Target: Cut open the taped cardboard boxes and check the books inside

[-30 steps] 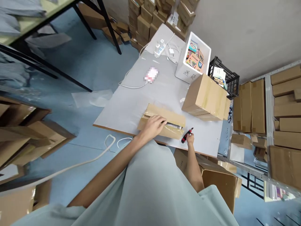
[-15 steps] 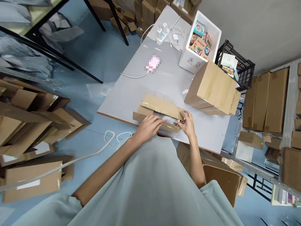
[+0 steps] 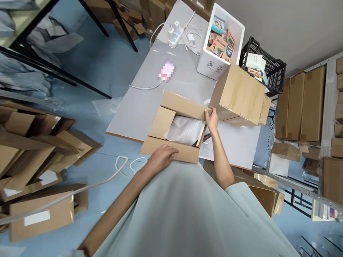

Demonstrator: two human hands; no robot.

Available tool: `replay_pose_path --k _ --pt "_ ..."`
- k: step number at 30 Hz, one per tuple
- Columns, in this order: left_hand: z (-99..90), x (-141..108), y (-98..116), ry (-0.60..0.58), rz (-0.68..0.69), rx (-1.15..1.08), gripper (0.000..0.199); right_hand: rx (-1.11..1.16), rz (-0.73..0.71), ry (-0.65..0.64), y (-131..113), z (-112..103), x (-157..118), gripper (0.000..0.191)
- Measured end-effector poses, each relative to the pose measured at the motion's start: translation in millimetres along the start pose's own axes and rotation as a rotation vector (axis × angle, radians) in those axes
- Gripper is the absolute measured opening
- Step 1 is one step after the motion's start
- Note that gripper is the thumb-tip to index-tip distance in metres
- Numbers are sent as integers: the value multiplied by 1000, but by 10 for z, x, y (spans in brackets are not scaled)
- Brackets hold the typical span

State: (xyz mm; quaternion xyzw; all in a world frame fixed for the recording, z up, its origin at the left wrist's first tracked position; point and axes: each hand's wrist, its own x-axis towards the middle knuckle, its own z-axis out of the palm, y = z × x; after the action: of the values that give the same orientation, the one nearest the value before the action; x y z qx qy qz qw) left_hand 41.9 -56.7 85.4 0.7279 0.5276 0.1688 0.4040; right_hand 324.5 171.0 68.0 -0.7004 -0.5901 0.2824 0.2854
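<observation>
A cardboard box lies near the table's front edge with its flaps folded outward. Inside it is something wrapped in whitish, translucent packing; what is under the wrap cannot be made out. My left hand is closed on the near flap, its fingers over the top of the cardboard. At the box's far right corner, my right hand pinches the end of the far flap. A red and black object sticks out by the box's right side, partly hidden.
Behind on the grey table are a blurred pink item on a cable and a power strip. To the right stand a closed carton, a white foam box of colourful booklets and a black crate. Cartons crowd the floor.
The box's flaps have swung outward, baring the wrapped contents. My left hand has moved down and left with the near flap, my right hand up to the far flap's corner.
</observation>
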Motion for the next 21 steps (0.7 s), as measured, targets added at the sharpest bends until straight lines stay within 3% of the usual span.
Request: replay_pose_path --k 4,8,10,13,17,21 --pt "81 108 -36 -103 -116 25 48 -12 72 44 15 182 89 57" --pt "21 345 73 -158 -160 -108 27 -57 50 58 59 110 -105 29" --pt "-8 528 209 -100 -112 -111 26 -45 2 33 86 28 -281 16" --pt "16 834 462 -50 -4 -4 28 -24 -30 30 116 -114 -639 18" --pt "110 1167 675 -187 69 234 40 50 70 54 95 -301 -1208 24" --pt "129 1286 634 -244 65 345 50 57 179 -74 -18 -367 -1650 20"
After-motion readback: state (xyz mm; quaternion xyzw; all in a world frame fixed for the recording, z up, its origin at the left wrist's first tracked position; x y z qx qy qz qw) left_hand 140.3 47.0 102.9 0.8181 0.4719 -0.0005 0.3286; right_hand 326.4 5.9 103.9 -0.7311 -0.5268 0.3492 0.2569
